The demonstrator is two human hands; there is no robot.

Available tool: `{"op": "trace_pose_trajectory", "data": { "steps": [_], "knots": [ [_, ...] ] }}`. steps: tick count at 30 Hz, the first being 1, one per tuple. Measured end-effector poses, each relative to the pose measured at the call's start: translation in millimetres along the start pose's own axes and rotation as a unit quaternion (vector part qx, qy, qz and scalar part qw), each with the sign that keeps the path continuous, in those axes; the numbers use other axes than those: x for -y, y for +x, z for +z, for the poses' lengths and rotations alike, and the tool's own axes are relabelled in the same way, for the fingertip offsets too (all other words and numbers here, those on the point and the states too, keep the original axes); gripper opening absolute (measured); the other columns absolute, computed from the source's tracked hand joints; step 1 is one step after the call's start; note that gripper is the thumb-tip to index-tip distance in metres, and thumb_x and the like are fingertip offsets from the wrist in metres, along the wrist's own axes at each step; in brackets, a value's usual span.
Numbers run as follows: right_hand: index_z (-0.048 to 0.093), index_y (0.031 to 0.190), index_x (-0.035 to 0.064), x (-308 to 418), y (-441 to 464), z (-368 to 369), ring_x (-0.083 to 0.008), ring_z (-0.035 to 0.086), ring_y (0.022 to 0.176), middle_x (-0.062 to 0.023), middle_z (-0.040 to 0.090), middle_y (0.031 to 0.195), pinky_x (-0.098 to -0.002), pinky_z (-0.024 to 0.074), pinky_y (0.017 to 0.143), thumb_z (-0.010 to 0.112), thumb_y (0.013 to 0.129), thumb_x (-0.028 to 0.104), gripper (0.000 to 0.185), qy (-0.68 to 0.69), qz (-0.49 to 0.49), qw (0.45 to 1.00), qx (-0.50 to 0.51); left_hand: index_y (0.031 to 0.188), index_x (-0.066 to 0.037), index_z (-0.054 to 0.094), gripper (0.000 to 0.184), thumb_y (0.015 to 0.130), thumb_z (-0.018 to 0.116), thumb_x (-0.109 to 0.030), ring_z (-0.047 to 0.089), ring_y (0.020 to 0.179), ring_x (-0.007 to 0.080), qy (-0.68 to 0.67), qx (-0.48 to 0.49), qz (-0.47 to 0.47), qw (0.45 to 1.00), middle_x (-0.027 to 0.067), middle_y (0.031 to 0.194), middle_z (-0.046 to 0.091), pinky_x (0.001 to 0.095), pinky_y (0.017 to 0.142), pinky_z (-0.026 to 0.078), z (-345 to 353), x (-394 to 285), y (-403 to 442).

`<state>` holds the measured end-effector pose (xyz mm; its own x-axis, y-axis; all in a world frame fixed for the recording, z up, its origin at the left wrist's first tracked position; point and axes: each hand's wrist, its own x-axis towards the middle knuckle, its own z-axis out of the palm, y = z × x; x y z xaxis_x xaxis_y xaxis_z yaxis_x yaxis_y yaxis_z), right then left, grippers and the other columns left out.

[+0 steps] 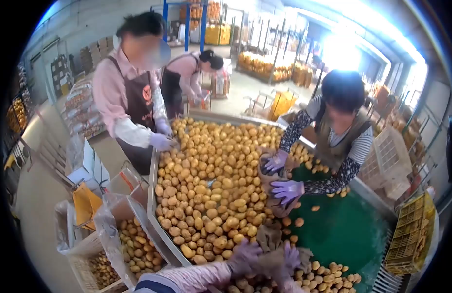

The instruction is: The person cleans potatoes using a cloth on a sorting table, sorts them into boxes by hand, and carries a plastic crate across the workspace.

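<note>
At six o'clock, I'd use my purple-gloved left hand (246,253) and right hand (290,257) (both fingers-spread) evenly on the crumpled grey-brown cloth (271,260).

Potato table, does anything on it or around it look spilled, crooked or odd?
A few potatoes lie apart from the heap on the green surface, but I see none spilled over the metal rim. The yellow crate at far right looks tilted, though the lens may cause that.
</note>
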<state>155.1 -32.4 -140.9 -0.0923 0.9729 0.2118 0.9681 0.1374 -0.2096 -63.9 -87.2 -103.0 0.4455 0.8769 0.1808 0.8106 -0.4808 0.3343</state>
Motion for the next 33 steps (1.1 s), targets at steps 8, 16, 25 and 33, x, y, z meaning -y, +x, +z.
{"op": "trace_pose_trajectory", "data": {
  "steps": [8, 16, 25, 33],
  "knots": [
    [0.036, 0.148, 0.0036, 150, 121, 3, -0.0519, 0.022, 0.139, -0.0314, 0.028, 0.15, -0.0639, 0.0168, 0.114, 0.069, 0.077, 0.037, 0.085, 0.182, -0.121, 0.976, 0.007, 0.114, -0.016, 0.061, 0.057, 0.069, 0.068, -0.051, 0.048, 0.107, 0.0322, 0.138, -0.076, -0.039, 0.987, 0.0099, 0.102, 0.053, 0.0547, 0.09, 0.036, -72, 155, 36],
    [0.055, 0.132, 0.0137, 210, 180, 16, -0.0322, 0.018, 0.149, -0.0127, 0.033, 0.154, -0.075, 0.0189, 0.106, 0.058, 0.088, 0.049, 0.057, 0.061, 0.023, 0.981, 0.18, 0.11, -0.014, 0.072, 0.056, 0.065, 0.078, -0.047, 0.044, 0.125, 0.0373, 0.072, -0.028, -0.276, 0.958, 0.0134, 0.128, 0.057, 0.0541, 0.11, 0.026, -64, 226, 43],
    [0.071, 0.088, 0.0026, -13, 26, -98, -0.0192, 0.062, 0.078, -0.0073, 0.065, 0.085, -0.0319, 0.0481, 0.067, 0.066, 0.078, 0.012, 0.015, 0.526, 0.08, 0.842, 0.089, 0.099, -0.004, 0.071, 0.036, 0.071, 0.076, -0.026, 0.068, 0.086, 0.031, -0.177, -0.044, 0.037, 0.983, 0.0132, 0.097, 0.071, 0.0423, 0.076, 0.053, -74, 22, 59],
    [0.054, 0.127, -0.0005, -198, -35, -215, -0.0212, 0.061, 0.096, -0.013, 0.063, 0.114, -0.0349, 0.0506, 0.088, 0.065, 0.09, 0.017, 0.042, 0.463, 0.12, 0.84, -0.256, 0.116, -0.002, 0.061, 0.047, 0.079, 0.072, -0.029, 0.06, 0.105, 0.0328, -0.262, -0.012, 0.173, 0.949, 0.0179, 0.12, 0.06, 0.0405, 0.092, 0.048, -33, -217, 147]
  ]
}}
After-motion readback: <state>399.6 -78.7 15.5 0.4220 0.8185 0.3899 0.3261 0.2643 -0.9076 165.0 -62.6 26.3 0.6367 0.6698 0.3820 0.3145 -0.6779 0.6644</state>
